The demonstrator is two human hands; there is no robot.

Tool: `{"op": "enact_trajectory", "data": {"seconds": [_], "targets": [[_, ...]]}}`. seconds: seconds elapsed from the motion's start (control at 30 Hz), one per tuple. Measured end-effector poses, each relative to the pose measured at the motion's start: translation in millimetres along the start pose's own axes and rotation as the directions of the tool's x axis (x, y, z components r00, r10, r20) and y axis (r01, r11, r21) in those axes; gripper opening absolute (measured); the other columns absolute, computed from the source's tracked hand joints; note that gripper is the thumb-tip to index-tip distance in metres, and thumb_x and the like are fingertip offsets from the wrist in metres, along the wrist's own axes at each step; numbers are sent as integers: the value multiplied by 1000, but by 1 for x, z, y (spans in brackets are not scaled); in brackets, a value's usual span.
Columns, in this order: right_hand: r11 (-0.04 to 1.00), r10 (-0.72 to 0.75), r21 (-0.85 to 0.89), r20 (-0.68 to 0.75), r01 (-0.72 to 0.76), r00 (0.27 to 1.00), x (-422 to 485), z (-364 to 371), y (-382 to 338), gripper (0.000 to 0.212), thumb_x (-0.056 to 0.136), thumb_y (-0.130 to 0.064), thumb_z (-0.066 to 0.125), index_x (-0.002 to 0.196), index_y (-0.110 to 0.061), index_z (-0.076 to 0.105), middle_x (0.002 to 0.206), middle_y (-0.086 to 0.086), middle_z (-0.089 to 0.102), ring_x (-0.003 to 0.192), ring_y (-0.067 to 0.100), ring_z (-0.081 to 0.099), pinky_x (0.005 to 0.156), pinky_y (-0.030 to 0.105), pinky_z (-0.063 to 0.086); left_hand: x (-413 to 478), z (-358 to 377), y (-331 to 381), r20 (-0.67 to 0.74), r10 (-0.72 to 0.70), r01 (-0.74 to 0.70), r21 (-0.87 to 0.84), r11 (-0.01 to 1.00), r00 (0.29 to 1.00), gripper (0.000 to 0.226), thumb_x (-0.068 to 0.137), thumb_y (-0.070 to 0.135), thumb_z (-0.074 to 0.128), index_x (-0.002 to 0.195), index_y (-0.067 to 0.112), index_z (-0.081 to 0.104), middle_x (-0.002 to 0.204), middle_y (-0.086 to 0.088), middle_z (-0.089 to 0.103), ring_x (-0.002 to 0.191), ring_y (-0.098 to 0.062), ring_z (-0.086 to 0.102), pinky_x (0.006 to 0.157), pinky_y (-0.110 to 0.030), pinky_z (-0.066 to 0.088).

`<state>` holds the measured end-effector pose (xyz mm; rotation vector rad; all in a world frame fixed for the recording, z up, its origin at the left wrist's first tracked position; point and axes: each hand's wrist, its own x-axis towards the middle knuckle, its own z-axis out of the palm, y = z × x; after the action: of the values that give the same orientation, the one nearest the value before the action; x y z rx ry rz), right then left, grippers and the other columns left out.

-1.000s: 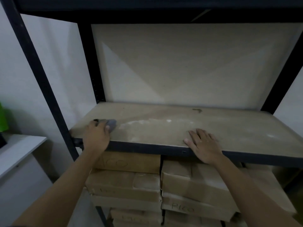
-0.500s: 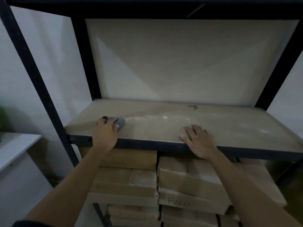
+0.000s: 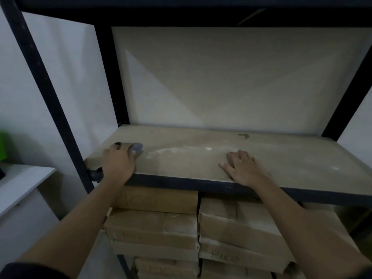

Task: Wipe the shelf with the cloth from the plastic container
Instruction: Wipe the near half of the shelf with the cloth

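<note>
A tan shelf board (image 3: 281, 156) in a black metal frame fills the middle of the view. My left hand (image 3: 118, 164) presses a small grey cloth (image 3: 137, 149) onto the board near its front left corner; most of the cloth is hidden under my fingers. A streak of white dust (image 3: 177, 151) runs to the right of the cloth. My right hand (image 3: 242, 168) lies flat, fingers spread, on the board's front edge near the middle. The plastic container is out of view.
Black uprights (image 3: 46, 91) frame the shelf, and a dark shelf edge (image 3: 201, 15) runs overhead. Stacked cardboard boxes (image 3: 157, 224) sit below the board. A white ledge (image 3: 22, 182) and something green (image 3: 3, 146) are at the far left. A dark mark (image 3: 243, 135) is at the board's back.
My left hand and the cloth shifted a little right along the front left of the board. My right hand stayed flat in the same spot. The view moved slightly.
</note>
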<state>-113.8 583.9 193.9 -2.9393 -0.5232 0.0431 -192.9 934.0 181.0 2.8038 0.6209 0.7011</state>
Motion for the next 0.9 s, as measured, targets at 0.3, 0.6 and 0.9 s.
{"op": "enact_trajectory", "data": {"seconds": [0.3, 0.6, 0.9], "targets": [[999, 38, 8, -34, -38, 999, 12, 19, 2, 61, 94, -55, 21, 144, -21, 23, 153, 13, 20, 141, 33, 15, 114, 49, 17, -13, 3, 28, 241, 351, -315, -175, 933, 905, 34, 96, 30, 39, 127, 23, 52, 119, -6, 54, 108, -27, 50, 94, -40, 41], [998, 55, -27, -88, -57, 995, 18, 27, 4, 62, 92, -57, 19, 144, -23, 23, 154, 12, 19, 141, 31, 15, 115, 46, 15, 44, 27, 19, 182, -207, 151, 283, 947, 961, 41, 95, 32, 34, 129, 13, 44, 126, -21, 42, 107, -39, 42, 88, -46, 42], [998, 57, -6, -84, -58, 995, 18, 28, 3, 62, 93, -57, 19, 145, -24, 21, 155, 11, 17, 143, 30, 13, 116, 45, 13, 54, 25, 29, 201, 324, -271, -252, 929, 925, 38, 96, 30, 37, 125, 16, 57, 121, -17, 60, 108, -36, 54, 92, -39, 40]]}}
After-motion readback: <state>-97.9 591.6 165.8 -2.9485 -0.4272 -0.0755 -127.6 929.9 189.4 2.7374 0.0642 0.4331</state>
